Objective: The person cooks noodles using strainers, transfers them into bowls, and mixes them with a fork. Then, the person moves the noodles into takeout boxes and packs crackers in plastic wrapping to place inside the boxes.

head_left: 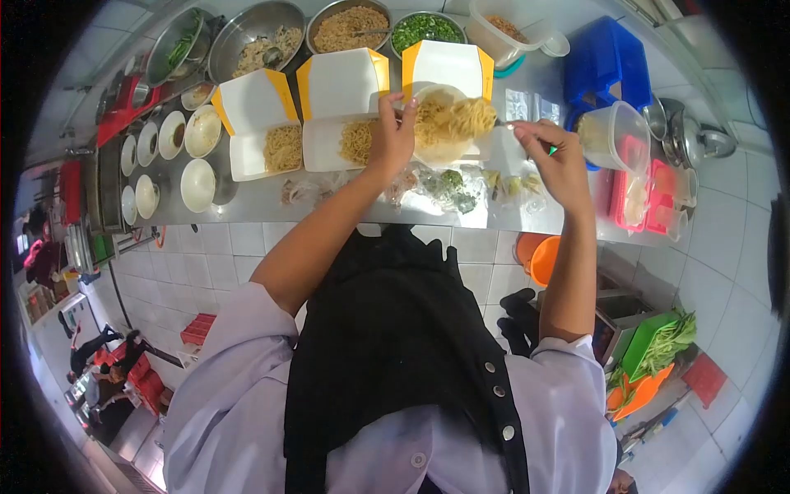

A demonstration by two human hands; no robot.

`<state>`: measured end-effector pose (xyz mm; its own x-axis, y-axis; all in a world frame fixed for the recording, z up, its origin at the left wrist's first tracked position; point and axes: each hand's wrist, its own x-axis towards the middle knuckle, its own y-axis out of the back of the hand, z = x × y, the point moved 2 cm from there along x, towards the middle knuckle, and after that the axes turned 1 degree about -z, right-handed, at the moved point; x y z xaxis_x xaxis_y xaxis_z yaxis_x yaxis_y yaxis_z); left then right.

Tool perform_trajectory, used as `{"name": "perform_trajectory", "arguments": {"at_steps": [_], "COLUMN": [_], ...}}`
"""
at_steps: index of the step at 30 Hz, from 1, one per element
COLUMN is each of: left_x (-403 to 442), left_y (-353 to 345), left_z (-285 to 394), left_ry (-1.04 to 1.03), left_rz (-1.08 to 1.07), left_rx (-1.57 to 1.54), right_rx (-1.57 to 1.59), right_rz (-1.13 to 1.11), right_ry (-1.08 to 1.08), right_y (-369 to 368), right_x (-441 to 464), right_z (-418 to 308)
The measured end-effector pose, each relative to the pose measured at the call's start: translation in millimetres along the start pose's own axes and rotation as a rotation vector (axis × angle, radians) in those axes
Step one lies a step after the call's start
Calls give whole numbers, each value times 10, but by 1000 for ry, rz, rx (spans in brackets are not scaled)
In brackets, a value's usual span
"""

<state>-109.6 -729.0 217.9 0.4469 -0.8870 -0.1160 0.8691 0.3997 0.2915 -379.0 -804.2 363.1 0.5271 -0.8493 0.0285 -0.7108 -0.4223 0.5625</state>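
Boxes [346, 74]: lids tipped back, presumably so bases lie accessible to both hands; three.
Steel bowls [226, 51]: beyond the left hand, I suppose for reach; four.
Right hand [553, 163]: pinching one utensil [504, 123], I judge to keep one noodle clump [472, 118] aloft.
Left hand [393, 132]: at the noodle bowl [444, 156], perhaps steadying it; I cannot tell its grip.
Noodle bowl: between the hands, seemingly serving both; one.
White bowls [197, 185]: left of the left hand, apparently grouped aside; eight visible.
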Motion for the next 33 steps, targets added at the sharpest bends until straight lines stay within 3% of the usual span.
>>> {"name": "perform_trajectory", "arguments": {"at_steps": [6,9,16,19,22,25,28,33], "left_x": [84,96,156,211,158,191,164,176], "left_y": [73,72,-11,-86,-102,-155,-199,-294], "left_z": [31,19,-145,-211,-16,-63,1,23], "left_ry": [-12,-40,-104,-177,-144,-162,-226,-294], "left_rz": [30,78,141,102,74,35,-13,-38], "left_rx": [47,43,52,34,30,53,14,35], "right_rx": [-59,-26,-656,-784,-890,-975,-851,-817], "right_rz": [101,145,105,110,44,161,271,240], "right_ry": [-12,-143,-331,-182,-285,-152,16,21], "right_y": [146,70,-538,-888,-904,-576,-474,-743], "right_x": [-17,-62,-221,-270,-273,-340,-249,111], "right_z": [-160,49,790,1080,851,526,400,724]}}
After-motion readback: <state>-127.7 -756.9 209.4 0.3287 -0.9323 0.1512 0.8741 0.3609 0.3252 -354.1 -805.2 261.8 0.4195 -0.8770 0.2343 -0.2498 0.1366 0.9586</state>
